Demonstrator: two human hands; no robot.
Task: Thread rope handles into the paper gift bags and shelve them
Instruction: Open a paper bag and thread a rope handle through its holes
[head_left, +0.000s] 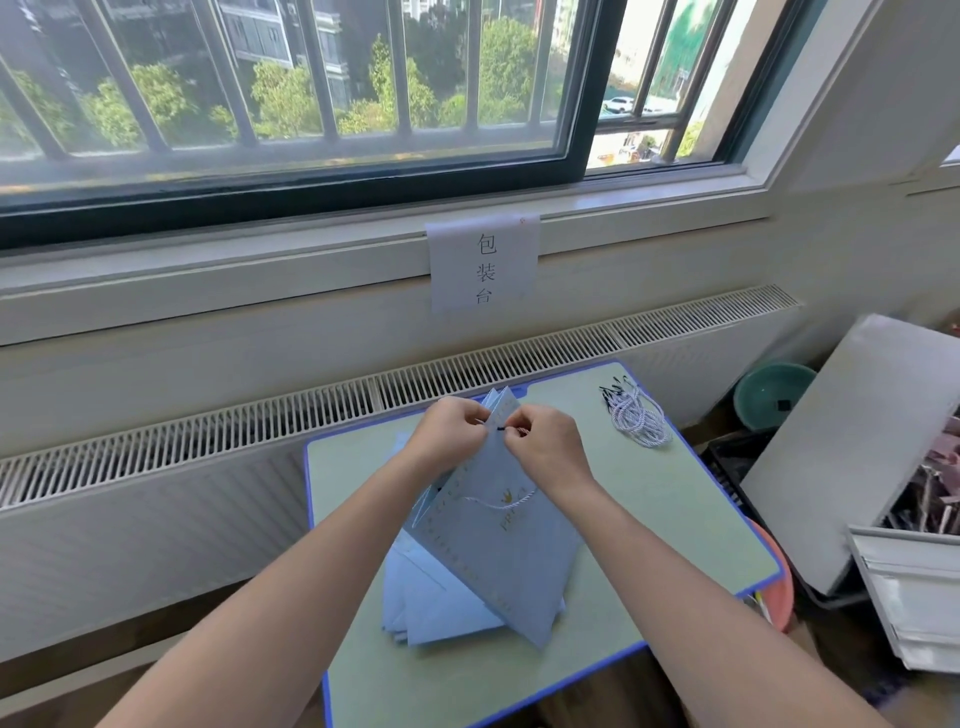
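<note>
A light blue paper gift bag with gold print is held up over the small table, its top edge raised. My left hand pinches the bag's top edge. My right hand pinches the dark tip of a white twisted rope handle at a hole near that edge; the rope's slack hangs across the bag's front. Under the bag lies a stack of flat blue bags. A bundle of spare rope handles lies at the table's far right corner.
The table has a blue rim and stands against a radiator grille under a window. A paper sign hangs from the sill. To the right are a teal basin, a white board, a dark crate and an orange basin.
</note>
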